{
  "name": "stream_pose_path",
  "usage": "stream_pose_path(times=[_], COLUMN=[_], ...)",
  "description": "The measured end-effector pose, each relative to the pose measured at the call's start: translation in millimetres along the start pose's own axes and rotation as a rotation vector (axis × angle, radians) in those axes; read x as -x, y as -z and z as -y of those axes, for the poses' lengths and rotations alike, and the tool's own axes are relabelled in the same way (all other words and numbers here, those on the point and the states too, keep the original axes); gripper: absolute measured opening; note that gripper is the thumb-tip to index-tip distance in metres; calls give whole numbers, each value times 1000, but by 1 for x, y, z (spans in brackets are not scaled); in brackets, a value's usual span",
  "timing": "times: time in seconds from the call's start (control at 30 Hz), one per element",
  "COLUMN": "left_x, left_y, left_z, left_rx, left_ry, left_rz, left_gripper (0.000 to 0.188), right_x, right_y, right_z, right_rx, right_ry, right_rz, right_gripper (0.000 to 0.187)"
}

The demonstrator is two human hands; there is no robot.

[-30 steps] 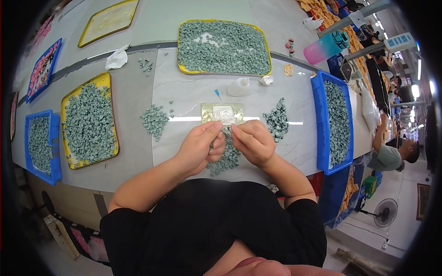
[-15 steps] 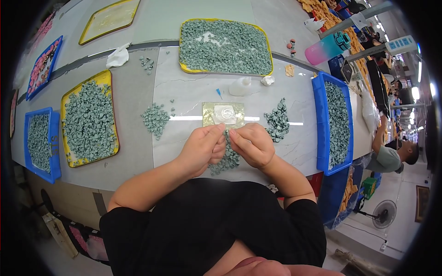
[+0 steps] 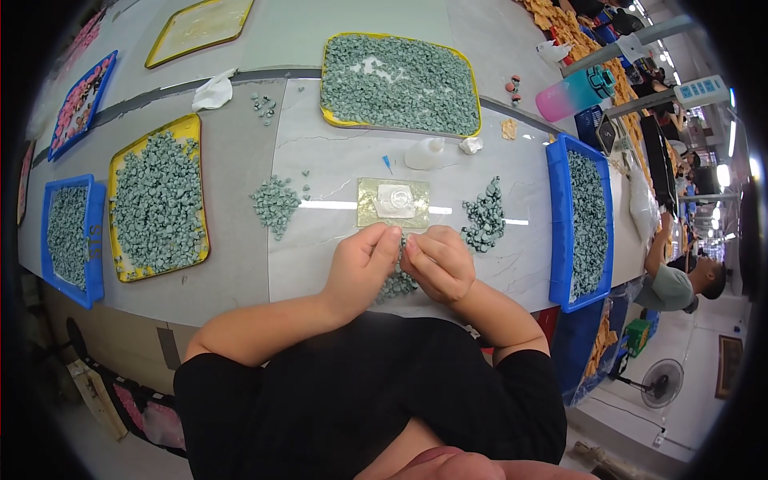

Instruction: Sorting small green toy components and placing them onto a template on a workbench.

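My left hand (image 3: 362, 262) and my right hand (image 3: 442, 266) meet fingertip to fingertip over the near edge of the table. Both are pinched around a small grey-green piece (image 3: 405, 239), mostly covered by the fingers. Partly hidden under my hands lies a pile of similar green pieces (image 3: 398, 286). Just beyond the fingertips is a square yellowish plate (image 3: 366, 212) with a whitish, clear-looking patch (image 3: 395, 200) on it. Loose piles of green pieces lie to the left (image 3: 276, 206) and the right (image 3: 485, 216) of my hands.
Behind the plate are a white squeeze bottle (image 3: 424, 154), a blue dispensing tip (image 3: 387, 164) and crumpled tissue (image 3: 471, 146). Yellow-rimmed trays of green pieces stand at the back (image 3: 328, 112) and left (image 3: 204, 232). Blue bins flank them left (image 3: 98, 240) and right (image 3: 560, 232). A bottle (image 3: 572, 94) stands far right.
The whole view has shifted slightly. My hands stay together, with the left hand turned a little and its thumb and fingertips now nearer the right fingertips.
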State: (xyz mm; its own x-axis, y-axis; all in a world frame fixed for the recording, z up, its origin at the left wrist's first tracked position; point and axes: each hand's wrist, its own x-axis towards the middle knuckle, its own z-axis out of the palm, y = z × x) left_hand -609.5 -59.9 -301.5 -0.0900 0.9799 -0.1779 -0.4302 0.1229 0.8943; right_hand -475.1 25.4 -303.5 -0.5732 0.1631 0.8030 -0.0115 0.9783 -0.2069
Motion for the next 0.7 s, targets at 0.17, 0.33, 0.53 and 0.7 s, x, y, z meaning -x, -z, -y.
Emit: stream_pose_path(times=[0.17, 0.33, 0.53, 0.7], left_x=[0, -3, -8, -9], left_y=[4, 3, 8, 3], left_z=[-1, -5, -6, -10], left_rx=[-189, -375, -334, -594], left_ry=[-63, -208, -45, 73], left_rz=[-106, -143, -101, 174], left_gripper=[31, 28, 32, 38], right_x=[-4, -6, -25, 2], right_y=[-3, -1, 35, 67], right_z=[1, 3, -21, -58], right_rx=[-157, -133, -364, 80], right_ry=[-115, -167, -439, -717], right_rz=[-20, 11, 397, 507], right_gripper=[25, 29, 20, 16])
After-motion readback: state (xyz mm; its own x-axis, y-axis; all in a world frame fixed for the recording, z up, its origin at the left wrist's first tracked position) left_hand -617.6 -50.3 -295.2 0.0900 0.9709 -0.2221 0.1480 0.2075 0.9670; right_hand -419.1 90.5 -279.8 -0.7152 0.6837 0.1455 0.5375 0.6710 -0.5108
